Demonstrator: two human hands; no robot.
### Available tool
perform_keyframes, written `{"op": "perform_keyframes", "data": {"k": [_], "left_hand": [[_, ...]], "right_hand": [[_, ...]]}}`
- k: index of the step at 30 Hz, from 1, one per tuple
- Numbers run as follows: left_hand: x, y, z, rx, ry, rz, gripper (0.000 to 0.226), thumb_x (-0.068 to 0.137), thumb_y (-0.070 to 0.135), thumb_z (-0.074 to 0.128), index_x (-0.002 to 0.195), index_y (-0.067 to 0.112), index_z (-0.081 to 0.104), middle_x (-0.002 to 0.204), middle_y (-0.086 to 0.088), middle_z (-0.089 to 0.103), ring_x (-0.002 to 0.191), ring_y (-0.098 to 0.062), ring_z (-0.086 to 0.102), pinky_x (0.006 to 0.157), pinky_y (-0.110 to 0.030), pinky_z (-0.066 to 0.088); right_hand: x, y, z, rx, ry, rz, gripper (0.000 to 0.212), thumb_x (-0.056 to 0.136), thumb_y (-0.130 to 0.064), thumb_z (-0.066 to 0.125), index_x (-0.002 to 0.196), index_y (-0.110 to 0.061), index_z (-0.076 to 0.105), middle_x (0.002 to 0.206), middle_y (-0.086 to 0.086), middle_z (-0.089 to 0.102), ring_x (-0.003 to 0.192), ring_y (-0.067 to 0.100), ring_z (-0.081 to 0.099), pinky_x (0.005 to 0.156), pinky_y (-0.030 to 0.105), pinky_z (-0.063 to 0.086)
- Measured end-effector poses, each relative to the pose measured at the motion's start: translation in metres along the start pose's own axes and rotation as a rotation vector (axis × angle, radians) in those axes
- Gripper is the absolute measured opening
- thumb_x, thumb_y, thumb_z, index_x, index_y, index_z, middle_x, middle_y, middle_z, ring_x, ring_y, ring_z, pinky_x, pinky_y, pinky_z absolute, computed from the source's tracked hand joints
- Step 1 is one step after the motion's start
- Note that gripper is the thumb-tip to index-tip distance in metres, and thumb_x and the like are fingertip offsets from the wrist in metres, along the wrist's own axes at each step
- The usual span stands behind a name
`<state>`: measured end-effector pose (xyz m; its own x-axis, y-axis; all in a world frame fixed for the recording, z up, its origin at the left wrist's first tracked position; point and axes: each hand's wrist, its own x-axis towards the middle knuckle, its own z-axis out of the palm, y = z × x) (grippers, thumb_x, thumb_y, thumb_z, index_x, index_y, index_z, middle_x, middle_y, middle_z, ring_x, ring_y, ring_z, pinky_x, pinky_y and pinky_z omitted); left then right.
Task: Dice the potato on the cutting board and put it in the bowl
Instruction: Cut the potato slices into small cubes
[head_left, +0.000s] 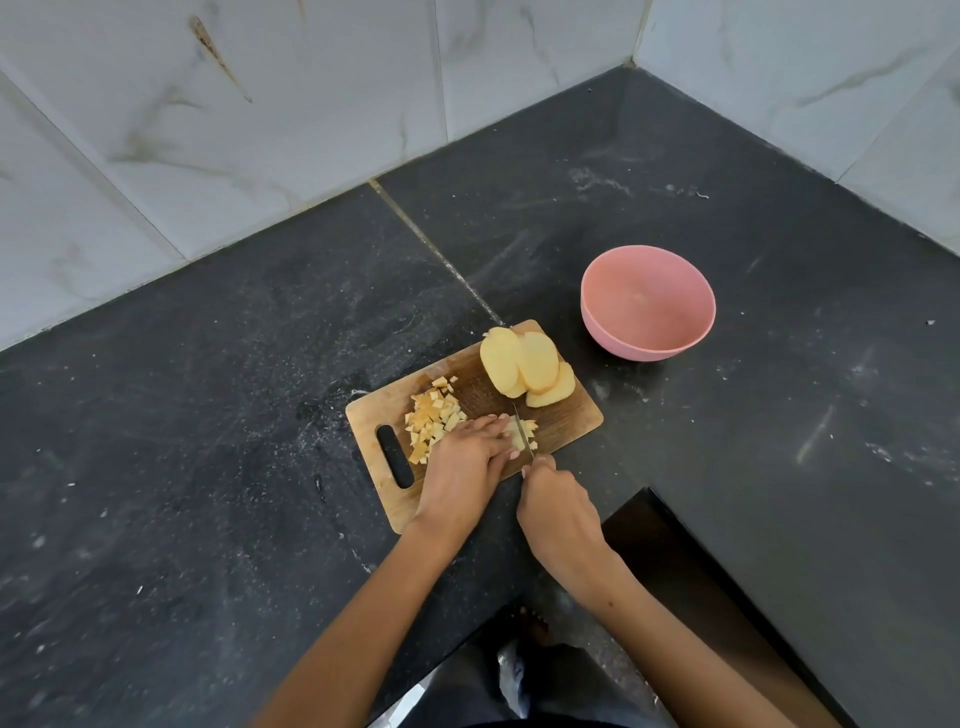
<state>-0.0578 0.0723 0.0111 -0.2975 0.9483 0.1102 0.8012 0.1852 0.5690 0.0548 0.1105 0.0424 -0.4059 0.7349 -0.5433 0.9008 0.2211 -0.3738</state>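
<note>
A wooden cutting board lies on the dark counter. Several thick potato slices lean together at its far end. A heap of small potato dice sits near the handle slot. My left hand presses down on potato strips at the board's near edge. My right hand grips a knife whose blade stands in those strips, right beside my left fingertips. A pink bowl stands beyond the board to the right, nothing visible in it.
The dark stone counter forms an L-shaped corner, with marble-tiled walls behind and to the right. Its inner edge drops off just below my right hand, where the floor and a foot show.
</note>
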Motion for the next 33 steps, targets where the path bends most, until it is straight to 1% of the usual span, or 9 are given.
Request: {"op": "perform_keyframes", "data": {"k": [4,8,11,13,18,21,26,30,33], "left_hand": [[0.000,0.001,0.000,0.041,-0.003,0.000,0.017,0.085,0.013,0.069,0.101,0.010,0.074,0.122,-0.004,0.064,0.118,-0.021,0.058,0.104,-0.032,0.040],[-0.001,0.004,0.000,0.055,0.014,-0.022,0.021,0.088,0.016,0.066,0.108,0.011,0.071,0.125,-0.002,0.062,0.121,-0.017,0.055,0.103,-0.025,0.034],[-0.002,0.003,0.001,0.054,0.016,-0.010,0.020,0.086,0.013,0.068,0.105,0.009,0.072,0.121,-0.004,0.064,0.117,-0.019,0.058,0.102,-0.027,0.036],[-0.003,0.002,0.001,0.057,0.015,0.002,0.020,0.086,0.012,0.068,0.105,0.008,0.072,0.122,-0.006,0.063,0.117,-0.020,0.059,0.103,-0.027,0.034],[-0.007,-0.001,0.002,0.101,0.004,0.027,0.020,0.086,0.014,0.068,0.104,0.008,0.073,0.129,-0.010,0.059,0.121,-0.019,0.055,0.109,-0.029,0.028],[-0.010,-0.003,0.002,0.083,0.008,-0.013,0.023,0.086,0.016,0.069,0.106,0.008,0.072,0.126,-0.010,0.061,0.122,-0.021,0.055,0.109,-0.029,0.027],[-0.008,0.000,0.002,0.085,0.023,-0.020,0.018,0.081,0.009,0.073,0.099,0.007,0.074,0.117,-0.010,0.066,0.114,-0.023,0.061,0.105,-0.032,0.033],[-0.008,0.000,0.006,0.098,0.023,-0.032,0.021,0.083,0.009,0.070,0.103,0.006,0.072,0.122,-0.009,0.062,0.118,-0.021,0.058,0.106,-0.029,0.032],[-0.008,0.001,0.008,0.096,0.029,-0.055,0.020,0.085,0.010,0.067,0.104,0.006,0.073,0.125,-0.009,0.061,0.120,-0.020,0.056,0.106,-0.027,0.030]], "right_hand": [[-0.019,0.015,0.011,0.013,0.010,-0.034,0.022,0.105,-0.024,0.030,0.114,-0.009,0.043,0.099,0.011,0.063,0.088,0.027,0.065,0.066,0.033,0.045],[-0.034,0.031,0.023,0.021,0.009,-0.058,0.022,0.105,-0.027,0.028,0.110,-0.012,0.043,0.091,0.007,0.064,0.079,0.023,0.064,0.061,0.032,0.045],[-0.043,0.040,0.027,0.018,0.036,-0.089,0.024,0.105,-0.029,0.027,0.109,-0.011,0.043,0.079,0.001,0.057,0.062,0.015,0.052,0.050,0.023,0.034],[-0.047,0.042,0.025,0.031,0.034,-0.103,0.025,0.105,-0.030,0.028,0.109,-0.012,0.044,0.074,-0.001,0.054,0.057,0.012,0.047,0.048,0.023,0.032],[-0.040,0.024,0.008,0.110,0.092,-0.120,0.025,0.105,-0.033,0.025,0.105,-0.015,0.043,0.082,0.003,0.062,0.073,0.021,0.064,0.064,0.036,0.051],[-0.022,0.010,0.002,0.127,0.109,-0.108,0.028,0.104,-0.032,0.026,0.110,-0.012,0.044,0.091,0.009,0.064,0.083,0.027,0.064,0.071,0.040,0.052],[-0.004,-0.002,0.003,0.103,0.066,-0.054,0.029,0.104,-0.027,0.031,0.120,-0.007,0.045,0.106,0.016,0.063,0.097,0.031,0.063,0.079,0.042,0.052],[0.002,-0.009,0.003,0.067,0.069,-0.042,0.026,0.103,-0.022,0.033,0.119,-0.005,0.046,0.112,0.016,0.062,0.103,0.032,0.062,0.077,0.035,0.047],[0.000,-0.005,0.005,0.036,0.041,-0.010,0.024,0.103,-0.019,0.034,0.122,-0.006,0.042,0.113,0.015,0.061,0.103,0.031,0.062,0.079,0.036,0.049]]}}
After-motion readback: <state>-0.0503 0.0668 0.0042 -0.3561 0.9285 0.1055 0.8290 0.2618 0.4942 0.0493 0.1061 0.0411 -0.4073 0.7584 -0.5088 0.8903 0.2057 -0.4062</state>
